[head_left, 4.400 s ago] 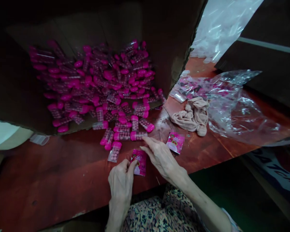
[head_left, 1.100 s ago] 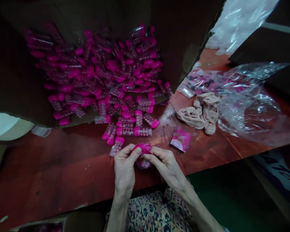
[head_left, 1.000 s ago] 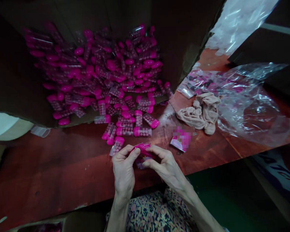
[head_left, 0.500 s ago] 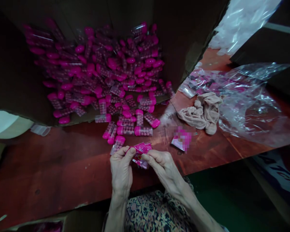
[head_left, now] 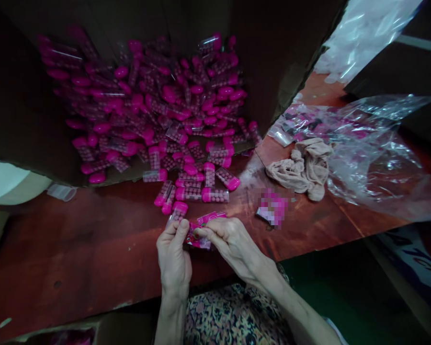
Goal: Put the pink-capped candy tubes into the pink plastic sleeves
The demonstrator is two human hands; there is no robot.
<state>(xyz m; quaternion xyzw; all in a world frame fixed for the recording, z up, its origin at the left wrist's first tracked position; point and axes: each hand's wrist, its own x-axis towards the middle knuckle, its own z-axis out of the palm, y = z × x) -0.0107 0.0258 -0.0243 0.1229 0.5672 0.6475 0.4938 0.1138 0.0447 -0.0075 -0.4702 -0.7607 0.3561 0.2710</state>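
The left hand (head_left: 174, 261) was pinching one end of a shiny pink packet (head_left: 202, 243) with its thumb and fingers. The right hand (head_left: 234, 245) had hold of the packet too, with its thumb pressed on the front. So the packet was between the two hands, right at the fingertips. It poked out to the right of the left thumb, and a bit of pink with rings on it showed just above the right fingers. You could not tell if the packet touched the red table (head_left: 93, 249) under it.

Just past the left fingers was a little tube (head_left: 178, 210) with a pink cap and round balls inside. More tubes (head_left: 188, 193) lay behind it, and a big pile (head_left: 151, 103) of them filled a brown box (head_left: 269, 67). Well to the right of the right hand lay another pink packet (head_left: 274, 210), all blurry. Behind that was a crumpled pale cloth (head_left: 303, 167), touching a clear plastic bag (head_left: 377, 167).
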